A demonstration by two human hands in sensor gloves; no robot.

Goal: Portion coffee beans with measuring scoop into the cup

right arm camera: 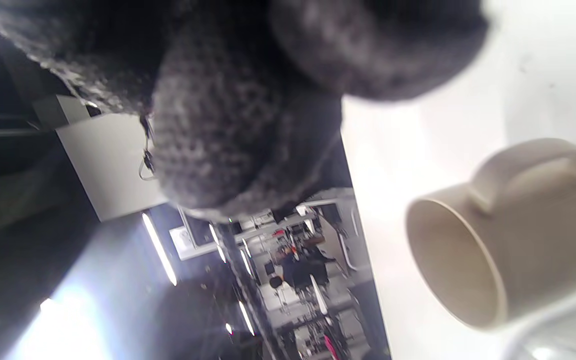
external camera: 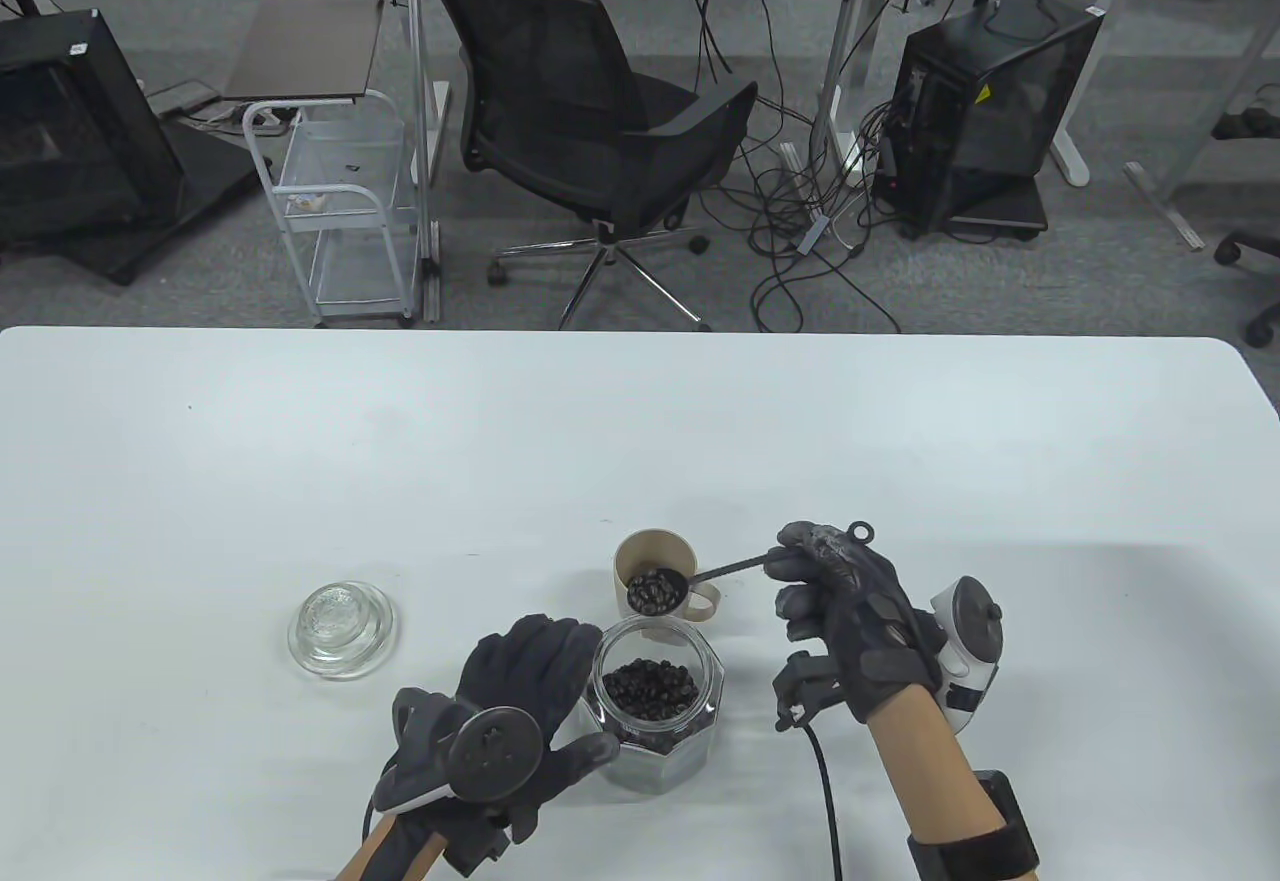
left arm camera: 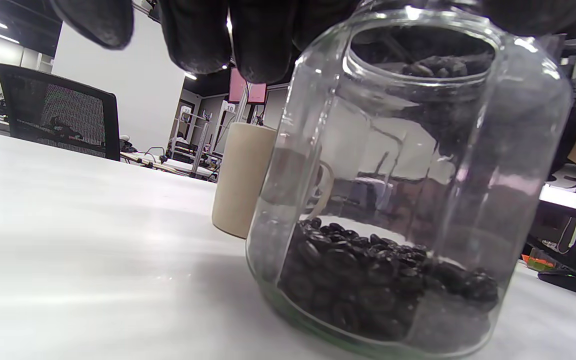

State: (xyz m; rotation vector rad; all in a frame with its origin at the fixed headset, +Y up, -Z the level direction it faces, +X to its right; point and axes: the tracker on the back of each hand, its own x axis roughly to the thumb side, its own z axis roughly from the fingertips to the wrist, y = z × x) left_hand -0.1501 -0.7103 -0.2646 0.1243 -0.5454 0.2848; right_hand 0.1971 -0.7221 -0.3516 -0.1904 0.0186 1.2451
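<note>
An open glass jar with a layer of coffee beans at its bottom stands near the table's front edge. My left hand grips its left side, fingers curled over the shoulder. My right hand pinches the handle of a black measuring scoop. The scoop's bowl, heaped with beans, hovers over the near rim of the beige cup, which stands just behind the jar. The right wrist view is turned on its side.
The jar's glass lid lies on the white table to the left of my left hand. A cable runs from my right glove toward the table's front edge. Beyond the table are an office chair and a wire cart.
</note>
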